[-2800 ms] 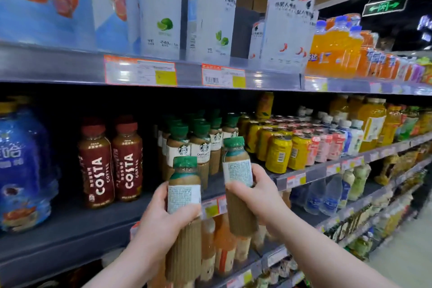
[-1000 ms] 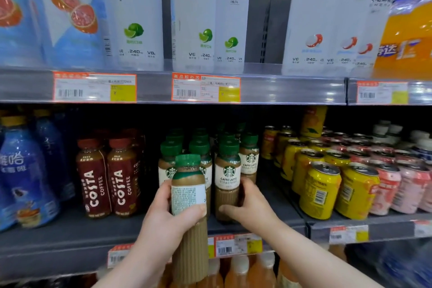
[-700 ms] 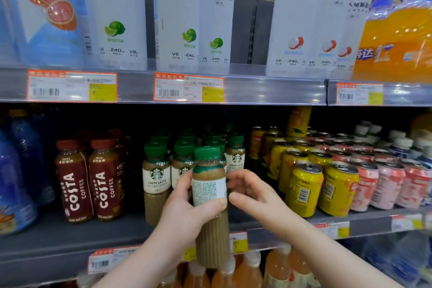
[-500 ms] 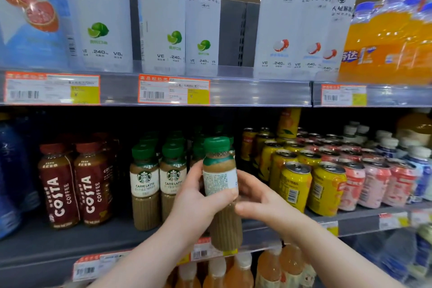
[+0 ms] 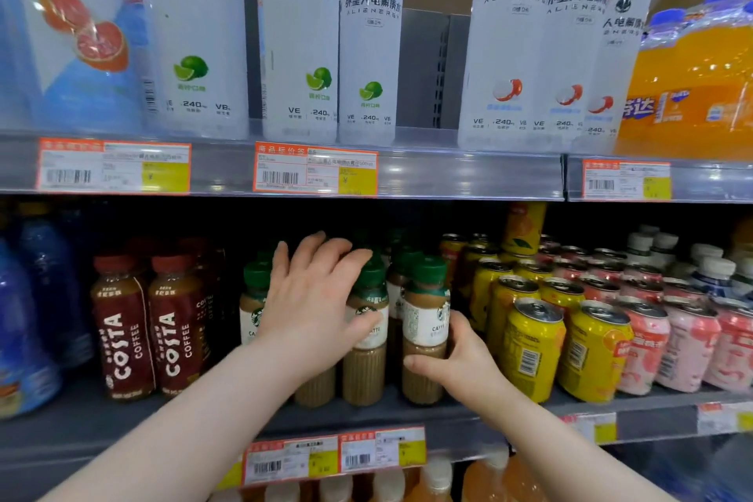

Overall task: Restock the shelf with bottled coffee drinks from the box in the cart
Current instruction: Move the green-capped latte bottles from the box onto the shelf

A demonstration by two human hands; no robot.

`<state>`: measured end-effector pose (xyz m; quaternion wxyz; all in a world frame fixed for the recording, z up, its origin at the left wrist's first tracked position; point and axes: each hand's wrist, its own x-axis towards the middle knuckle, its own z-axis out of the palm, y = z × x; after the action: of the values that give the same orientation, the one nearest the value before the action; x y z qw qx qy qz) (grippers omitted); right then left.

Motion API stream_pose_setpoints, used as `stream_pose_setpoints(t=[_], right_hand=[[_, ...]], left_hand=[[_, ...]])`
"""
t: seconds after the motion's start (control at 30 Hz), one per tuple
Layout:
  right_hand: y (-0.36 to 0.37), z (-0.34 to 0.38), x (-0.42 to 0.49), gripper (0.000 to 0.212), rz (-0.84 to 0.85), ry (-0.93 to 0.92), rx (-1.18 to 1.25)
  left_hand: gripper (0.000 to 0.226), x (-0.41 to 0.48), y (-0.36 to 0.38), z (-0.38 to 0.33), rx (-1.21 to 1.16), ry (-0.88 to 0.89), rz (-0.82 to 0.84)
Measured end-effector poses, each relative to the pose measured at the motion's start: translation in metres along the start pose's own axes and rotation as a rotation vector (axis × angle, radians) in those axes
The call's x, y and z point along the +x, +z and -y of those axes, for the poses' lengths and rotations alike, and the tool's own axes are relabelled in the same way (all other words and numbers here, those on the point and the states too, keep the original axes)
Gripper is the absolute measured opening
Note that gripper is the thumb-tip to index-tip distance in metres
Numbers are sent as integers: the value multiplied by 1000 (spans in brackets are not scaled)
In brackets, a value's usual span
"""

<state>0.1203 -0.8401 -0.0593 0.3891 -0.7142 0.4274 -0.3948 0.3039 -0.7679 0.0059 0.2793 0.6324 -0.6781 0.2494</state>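
Bottled coffee drinks with green caps stand upright on the middle shelf, between the Costa bottles on the left and the yellow cans on the right. Three coffee bottles show their bases in the front row, set close side by side. More green caps stand behind them; their number cannot be told.

Left hand: fingers straight and spread, laid over the caps of the coffee bottles, thumb against the label of the middle front bottle. It grips nothing.

Right hand: thumb and fingers wrapped round the lower body of the right-end bottle, which stands on the shelf. The two hands are apart, with one bottle between them.

Counts, other stock:
- Costa bottles, red caps: two in front.
- Yellow cans: two in the front row, more behind.
- Pink cans: just right of the yellow ones.
- Upper shelf: three white lime bottles and three white lychee bottles.
- Upper price tags: three.
- Lower price tags: two below the hands.
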Motion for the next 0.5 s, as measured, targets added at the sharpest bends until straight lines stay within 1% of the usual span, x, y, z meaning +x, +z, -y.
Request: stream_pose_setpoints(t=[0.03,0.1,0.17,0.3,0.37,0.5], right_hand=[[3,-3,2,66,-3,1,-4],[10,-8,6,70,-26,6,-6],[15,-12,9,75,-26,1,-8],[9,-17,8,67,118,3,-32],[3,-21,6,70,159,21,-63],[5,-26,5,76,103,42,-127]], left_hand=[[72,2,1,2,44,1,72],[81,2,7,6,133,57,88],[84,0,15,9,143,100,28],[84,-2,25,13,96,117,-70],[84,-2,27,14,105,124,-85],[86,-2,30,15,98,126,-112]])
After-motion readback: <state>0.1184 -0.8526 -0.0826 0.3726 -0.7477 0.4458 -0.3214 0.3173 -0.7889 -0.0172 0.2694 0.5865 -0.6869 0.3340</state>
